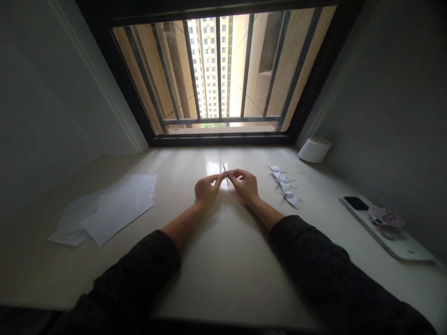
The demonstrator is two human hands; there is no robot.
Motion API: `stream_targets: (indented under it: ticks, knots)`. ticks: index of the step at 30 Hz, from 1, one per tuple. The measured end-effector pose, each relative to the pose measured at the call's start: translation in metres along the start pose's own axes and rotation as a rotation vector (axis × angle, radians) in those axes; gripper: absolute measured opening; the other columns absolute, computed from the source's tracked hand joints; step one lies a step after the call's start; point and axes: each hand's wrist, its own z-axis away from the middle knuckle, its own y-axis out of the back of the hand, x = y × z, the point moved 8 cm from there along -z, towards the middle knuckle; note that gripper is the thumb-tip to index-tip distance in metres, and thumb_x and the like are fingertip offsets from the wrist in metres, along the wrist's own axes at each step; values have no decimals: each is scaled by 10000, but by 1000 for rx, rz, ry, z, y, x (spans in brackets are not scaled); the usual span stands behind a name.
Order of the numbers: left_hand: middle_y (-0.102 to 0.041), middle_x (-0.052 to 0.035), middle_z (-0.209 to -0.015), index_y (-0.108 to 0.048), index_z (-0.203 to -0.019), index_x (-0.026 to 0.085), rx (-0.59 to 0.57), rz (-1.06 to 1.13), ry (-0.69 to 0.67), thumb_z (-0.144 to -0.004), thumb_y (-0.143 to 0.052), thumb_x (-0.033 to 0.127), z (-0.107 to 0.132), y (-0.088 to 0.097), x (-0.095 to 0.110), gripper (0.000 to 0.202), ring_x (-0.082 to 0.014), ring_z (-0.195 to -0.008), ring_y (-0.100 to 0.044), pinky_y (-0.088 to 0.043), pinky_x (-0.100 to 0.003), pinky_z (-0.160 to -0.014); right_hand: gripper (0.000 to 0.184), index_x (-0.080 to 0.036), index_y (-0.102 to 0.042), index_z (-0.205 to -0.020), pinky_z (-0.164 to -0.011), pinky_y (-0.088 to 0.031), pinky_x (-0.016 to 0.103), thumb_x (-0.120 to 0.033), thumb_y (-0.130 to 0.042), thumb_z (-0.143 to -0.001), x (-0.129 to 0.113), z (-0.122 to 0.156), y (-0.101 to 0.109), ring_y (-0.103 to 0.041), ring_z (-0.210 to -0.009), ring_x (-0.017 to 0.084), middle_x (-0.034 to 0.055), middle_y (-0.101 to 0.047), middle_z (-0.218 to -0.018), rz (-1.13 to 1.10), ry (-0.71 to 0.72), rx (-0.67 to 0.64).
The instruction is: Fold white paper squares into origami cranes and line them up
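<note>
A small, narrow piece of folded paper (224,167) is pinched between my two hands above the middle of the white sill. Its thin pointed ends stick out above and below the fingertips; the rest is covered. My left hand (206,189) grips it from the left, thumb and fingers pressed together. From the other side, my right hand (247,186) closes on the same piece, its fingertips meeting those of the left. To the right of my right hand stands a short row of several white folded paper cranes (285,187).
Loose white paper sheets (122,200) lie overlapping on the left of the sill (223,270). A white roll (314,150) sits at the back right corner. Along the right wall lies a phone (405,249) with a round figure grip. A barred window (220,74) closes off the back.
</note>
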Motion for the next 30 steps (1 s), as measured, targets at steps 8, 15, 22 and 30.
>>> stream_targets:
  ticks: [8, 15, 22, 30]
  knots:
    - [-709, -19, -857, -698, -859, 259, 51, -198, -41, -794, -514, 575, 1, 8, 12, 371, -196, -793, -636, -396, -271, -670, 299, -215, -691, -689, -662, -443, 295, -476, -575, -779, 0, 3, -1, -608, -687, 186, 36, -700, -724, -49, -74, 22]
    - [-578, 1, -601, -590, -668, 215, 3, -276, 45, -844, -347, 619, -4, 6, 18, 503, -151, -573, -502, -283, -250, -544, 332, -207, -683, -665, -663, -444, 287, -499, -562, -766, -8, 5, -3, -613, -653, 175, 28, -693, -682, -131, -193, 16]
    - [-598, -10, -588, -648, -676, 216, -67, -141, 57, -859, -346, 573, 4, -9, 16, 502, -167, -590, -529, -292, -253, -544, 327, -195, -655, -627, -652, -441, 280, -474, -555, -765, -3, 16, 1, -613, -649, 172, 32, -691, -683, -203, -280, 30]
    - [-643, -25, -651, -684, -825, 218, -49, -211, -53, -905, -273, 506, 2, -15, 18, 508, -168, -622, -562, -305, -239, -552, 322, -217, -526, -648, -574, -372, 268, -501, -496, -798, -6, 14, 2, -505, -578, 154, -2, -577, -622, -41, -219, 105]
